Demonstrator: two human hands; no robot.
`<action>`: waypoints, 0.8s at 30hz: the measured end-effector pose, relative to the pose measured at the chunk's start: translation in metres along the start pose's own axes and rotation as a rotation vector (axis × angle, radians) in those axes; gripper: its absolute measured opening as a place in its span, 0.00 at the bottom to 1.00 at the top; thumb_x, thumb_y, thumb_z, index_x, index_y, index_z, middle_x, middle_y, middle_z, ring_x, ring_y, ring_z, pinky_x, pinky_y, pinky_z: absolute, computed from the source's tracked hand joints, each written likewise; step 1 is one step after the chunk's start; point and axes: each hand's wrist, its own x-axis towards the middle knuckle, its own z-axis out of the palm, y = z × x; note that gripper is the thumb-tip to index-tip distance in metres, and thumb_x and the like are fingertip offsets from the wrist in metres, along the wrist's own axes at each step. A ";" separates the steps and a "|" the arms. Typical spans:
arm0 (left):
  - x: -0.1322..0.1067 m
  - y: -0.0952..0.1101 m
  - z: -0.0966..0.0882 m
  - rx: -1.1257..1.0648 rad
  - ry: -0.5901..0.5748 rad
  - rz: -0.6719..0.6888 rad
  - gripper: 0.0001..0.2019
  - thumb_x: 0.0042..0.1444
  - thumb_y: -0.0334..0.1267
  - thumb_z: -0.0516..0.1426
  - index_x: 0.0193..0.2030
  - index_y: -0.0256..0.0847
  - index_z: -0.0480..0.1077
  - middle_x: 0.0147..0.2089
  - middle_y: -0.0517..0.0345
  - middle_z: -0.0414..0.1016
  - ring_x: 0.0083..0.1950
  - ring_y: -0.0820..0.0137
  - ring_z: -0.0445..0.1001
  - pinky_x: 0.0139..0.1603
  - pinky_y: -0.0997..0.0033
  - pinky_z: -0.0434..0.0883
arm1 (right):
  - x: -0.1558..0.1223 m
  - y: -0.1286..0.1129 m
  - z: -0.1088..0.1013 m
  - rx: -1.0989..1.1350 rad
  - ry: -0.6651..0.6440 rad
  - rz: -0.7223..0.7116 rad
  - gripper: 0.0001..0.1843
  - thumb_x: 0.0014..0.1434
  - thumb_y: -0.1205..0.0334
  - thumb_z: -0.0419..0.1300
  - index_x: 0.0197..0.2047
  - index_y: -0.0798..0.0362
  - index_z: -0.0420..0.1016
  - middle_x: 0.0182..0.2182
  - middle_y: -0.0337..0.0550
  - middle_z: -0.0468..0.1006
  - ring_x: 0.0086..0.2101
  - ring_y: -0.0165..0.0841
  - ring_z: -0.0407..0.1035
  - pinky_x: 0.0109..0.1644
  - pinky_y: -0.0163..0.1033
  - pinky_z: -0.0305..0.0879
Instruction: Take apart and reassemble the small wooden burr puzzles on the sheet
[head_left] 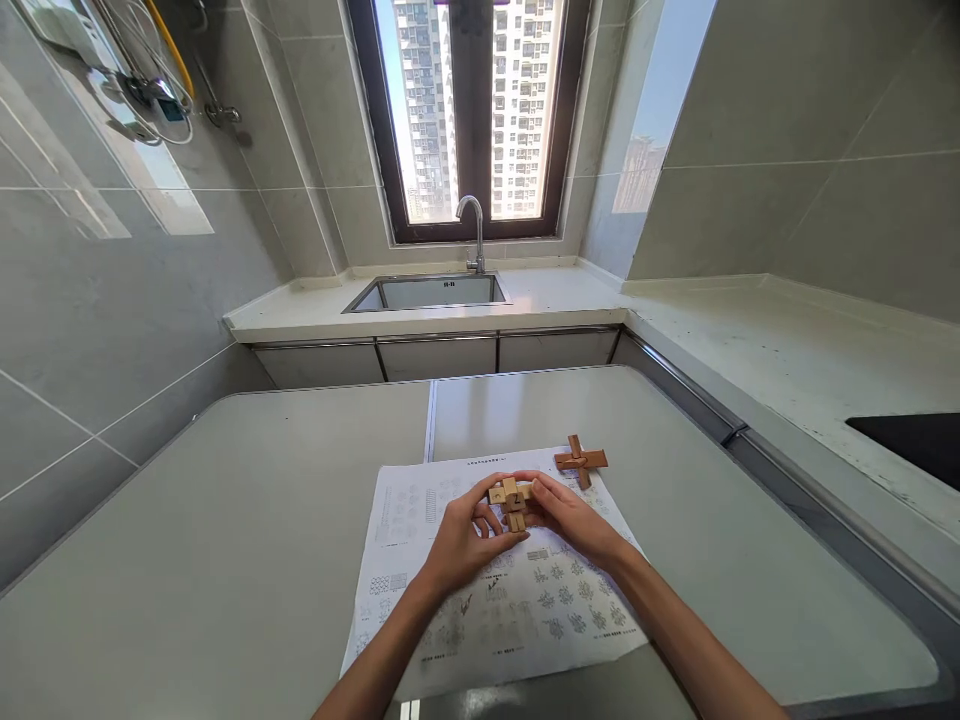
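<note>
Between both hands, just over the paper, is a light wooden interlocking puzzle made of notched blocks, with a dark mark on one face. My left hand grips it from the left, the thumb along its lower edge and the fingers curled behind. From the right, my right hand holds the same puzzle, thumb and fingertips at its upper right side. Beneath them lies a large printed sheet with small diagrams and a few handwritten ticks. A darker brown wooden cross-shaped puzzle rests at the sheet's upper right corner.
The sheet lies on a pale table with a seam down its middle. Beyond it is a white counter with a sink and a tap under a window. A black panel is set in the right counter.
</note>
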 end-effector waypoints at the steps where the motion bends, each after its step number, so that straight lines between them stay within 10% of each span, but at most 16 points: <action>1: 0.001 -0.001 -0.001 -0.040 0.013 -0.018 0.39 0.52 0.44 0.72 0.69 0.45 0.66 0.28 0.67 0.73 0.29 0.72 0.70 0.36 0.74 0.68 | 0.001 0.000 0.002 -0.077 0.038 -0.048 0.28 0.69 0.36 0.55 0.61 0.46 0.69 0.45 0.45 0.82 0.45 0.42 0.78 0.53 0.48 0.71; 10: 0.001 -0.001 -0.001 -0.279 -0.070 -0.020 0.39 0.49 0.42 0.74 0.67 0.43 0.67 0.51 0.51 0.77 0.38 0.71 0.74 0.39 0.71 0.73 | 0.000 0.007 0.004 -0.668 0.181 -0.339 0.18 0.72 0.50 0.53 0.32 0.50 0.66 0.27 0.36 0.70 0.29 0.33 0.63 0.34 0.38 0.58; 24: 0.000 -0.005 -0.001 0.050 0.025 0.174 0.33 0.52 0.41 0.71 0.64 0.48 0.69 0.50 0.56 0.79 0.32 0.74 0.73 0.36 0.72 0.74 | 0.009 0.029 0.017 0.092 -0.015 0.014 0.28 0.66 0.38 0.53 0.22 0.49 0.62 0.14 0.30 0.59 0.15 0.25 0.48 0.19 0.34 0.49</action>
